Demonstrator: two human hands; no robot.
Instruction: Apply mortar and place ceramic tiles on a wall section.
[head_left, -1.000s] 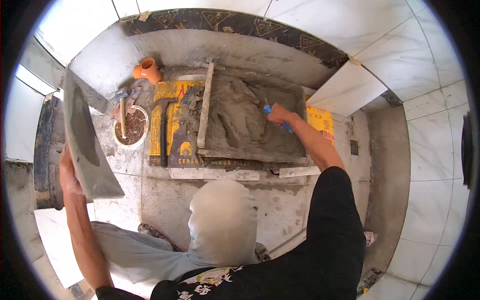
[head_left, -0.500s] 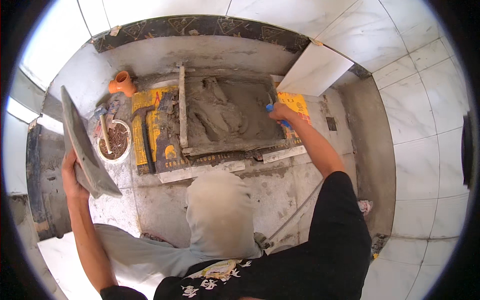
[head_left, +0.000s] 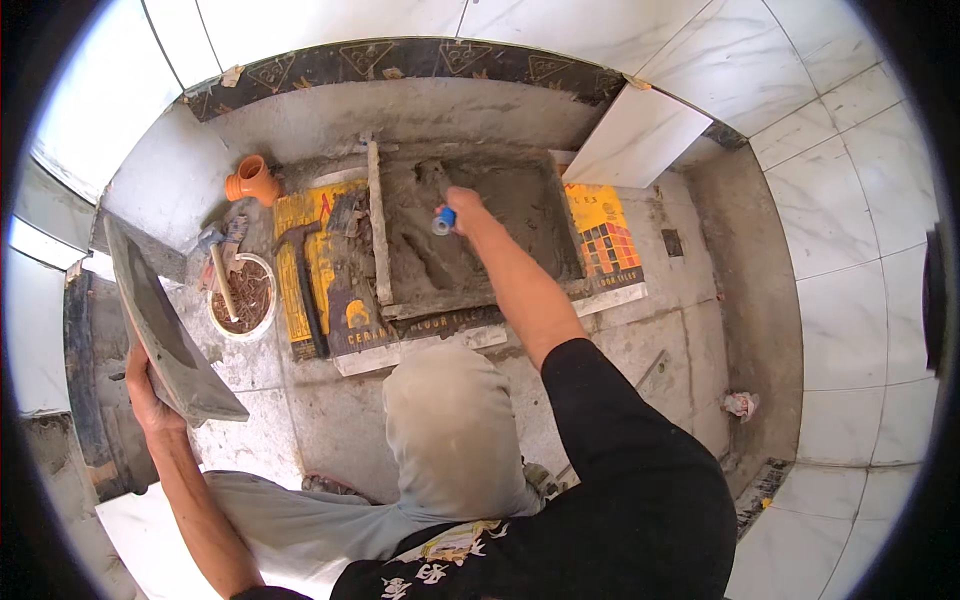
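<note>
My left hand (head_left: 155,400) is closed on the lower edge of a tile (head_left: 175,330), which is tilted up at the left, with grey mortar smeared over its visible face. Ahead of me, wet grey mortar (head_left: 520,220) fills a shallow wooden-edged mixing tray (head_left: 381,240). Over the tray's left-middle part, my right hand (head_left: 463,205) grips the blue handle (head_left: 444,222) of a trowel. The trowel's blade is hard to make out against the mortar. Troughs and heaps mark the mortar below the hand.
Left of the tray lie a claw hammer (head_left: 302,270), a white bucket (head_left: 243,335) holding brown scraps and a wooden-handled tool, and an orange pipe fitting (head_left: 254,180). Yellow-black cardboard (head_left: 605,225) lies under the tray. A white tile (head_left: 640,135) leans at the back right.
My right hand has moved left with the trowel, from the tray's right edge to over the mortar. My left hand still holds the tile, now slightly lower and tilted further over.
</note>
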